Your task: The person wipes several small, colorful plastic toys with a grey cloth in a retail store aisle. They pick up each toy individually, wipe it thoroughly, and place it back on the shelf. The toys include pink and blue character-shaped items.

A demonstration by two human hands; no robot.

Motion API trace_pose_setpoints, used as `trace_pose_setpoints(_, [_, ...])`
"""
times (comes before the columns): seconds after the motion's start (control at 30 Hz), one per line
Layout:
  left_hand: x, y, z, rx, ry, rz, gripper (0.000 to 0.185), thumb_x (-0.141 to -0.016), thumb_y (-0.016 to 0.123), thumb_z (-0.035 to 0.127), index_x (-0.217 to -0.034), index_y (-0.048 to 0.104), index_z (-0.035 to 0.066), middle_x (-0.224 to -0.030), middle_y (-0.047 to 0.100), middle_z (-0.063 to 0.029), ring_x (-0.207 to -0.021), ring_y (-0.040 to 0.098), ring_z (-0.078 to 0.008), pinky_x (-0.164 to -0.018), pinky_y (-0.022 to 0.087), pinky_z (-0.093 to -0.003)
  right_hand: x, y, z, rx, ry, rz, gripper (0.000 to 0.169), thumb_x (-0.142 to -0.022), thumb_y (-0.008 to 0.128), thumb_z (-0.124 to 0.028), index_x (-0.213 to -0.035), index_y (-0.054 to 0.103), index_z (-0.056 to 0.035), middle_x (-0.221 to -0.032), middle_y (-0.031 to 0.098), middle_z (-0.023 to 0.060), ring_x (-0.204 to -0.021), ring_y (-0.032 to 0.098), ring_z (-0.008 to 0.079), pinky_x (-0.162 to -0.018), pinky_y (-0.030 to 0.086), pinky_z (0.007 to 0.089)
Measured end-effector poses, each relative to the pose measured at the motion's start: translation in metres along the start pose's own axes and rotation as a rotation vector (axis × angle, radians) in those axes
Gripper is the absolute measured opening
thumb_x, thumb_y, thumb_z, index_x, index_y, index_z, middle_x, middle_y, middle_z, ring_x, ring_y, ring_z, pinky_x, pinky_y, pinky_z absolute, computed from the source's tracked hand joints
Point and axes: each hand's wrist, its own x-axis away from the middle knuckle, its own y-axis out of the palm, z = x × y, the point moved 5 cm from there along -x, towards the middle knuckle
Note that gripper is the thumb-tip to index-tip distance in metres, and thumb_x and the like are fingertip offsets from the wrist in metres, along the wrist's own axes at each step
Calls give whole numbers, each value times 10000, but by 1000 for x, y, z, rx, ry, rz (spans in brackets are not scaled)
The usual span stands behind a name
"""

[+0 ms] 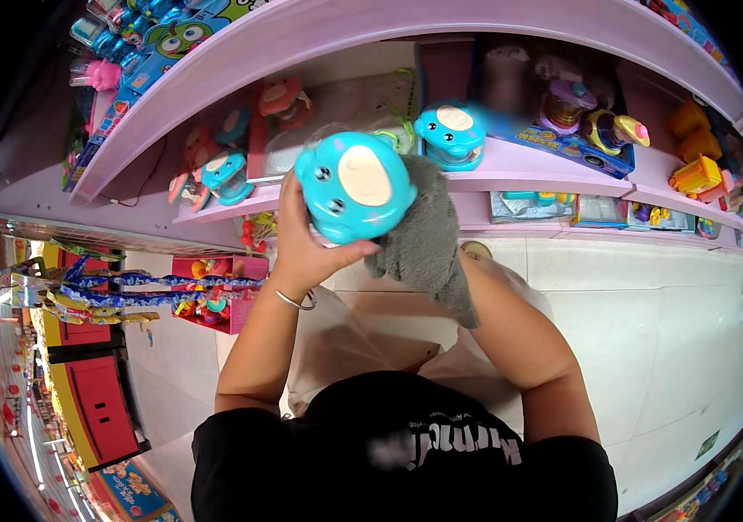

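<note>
My left hand [299, 241] grips a turquoise animal-shaped plastic toy [361, 186] by its left and lower sides. The toy has a cream oval patch and two dark eyes, and it is held up in front of the shelf. A grey plush cloth [420, 235] touches the toy's right side and hangs down over my right wrist. My right forearm [515, 326] reaches up to that cloth; the fingers are hidden by it. Just beyond the cloth, a similar turquoise toy [451, 134] stands on the pink shelf [515, 156].
An upper shelf edge [358, 26] curves overhead. More animal toys [224, 176] stand at the shelf's left. A blue display box [560, 147] holds toys on the right, near yellow toys [698, 173]. On the tiled floor [606, 326] sits a pink box [241, 313] of toys; blue packets hang beside it.
</note>
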Motion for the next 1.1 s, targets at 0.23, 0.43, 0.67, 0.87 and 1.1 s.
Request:
trace_pose_setpoints(0.23, [-9, 16, 20, -356, -157, -283, 684, -559, 797, 301, -1102, 492, 17, -1044, 555, -122, -974, 536, -246, -845, 414, -358, -1, -5, -12, 52, -47, -28, 329, -664, 611, -202, -931, 559, -16, -904, 536, 170, -867, 502, 331, -775, 390, 407])
trace_pose_setpoints(0.43, [-12, -24, 1, -582, -225, -340, 816, -574, 754, 163, -1255, 346, -27, -1200, 457, -173, -1105, 455, -251, -950, 339, -345, 15, 18, 8, -89, 161, -115, 314, -713, 559, -205, -957, 568, -7, -976, 545, 188, -943, 506, 326, -826, 386, 401])
trace_pose_setpoints(0.67, [-3, 17, 2, -558, -26, -601, 749, -542, 744, 118, -1186, 394, -38, -1152, 469, -201, -1063, 466, -339, -922, 345, -371, 11, 26, 12, -137, 334, -152, 314, -769, 499, -208, -987, 579, 4, -1060, 555, 209, -1032, 509, 321, -884, 382, 395])
trace_pose_setpoints(0.87, [17, 52, 26, -713, -2, -502, 748, -517, 761, 130, -1154, 414, -52, -1102, 502, -217, -1041, 484, -355, -901, 365, -379, 8, 27, 57, -412, 648, -154, 327, -806, 436, -214, -999, 591, 0, -1055, 568, 219, -1015, 538, 320, -886, 399, 388])
trace_pose_setpoints(1.1, [2, 31, -9, -350, -178, -700, 582, -659, 689, 200, -1135, 464, -50, -1093, 529, -201, -1019, 505, -322, -898, 372, -354, 15, 58, 40, -149, 552, -318, 316, -791, 469, -217, -1003, 608, -28, -1079, 561, 201, -1003, 548, 313, -856, 415, 395])
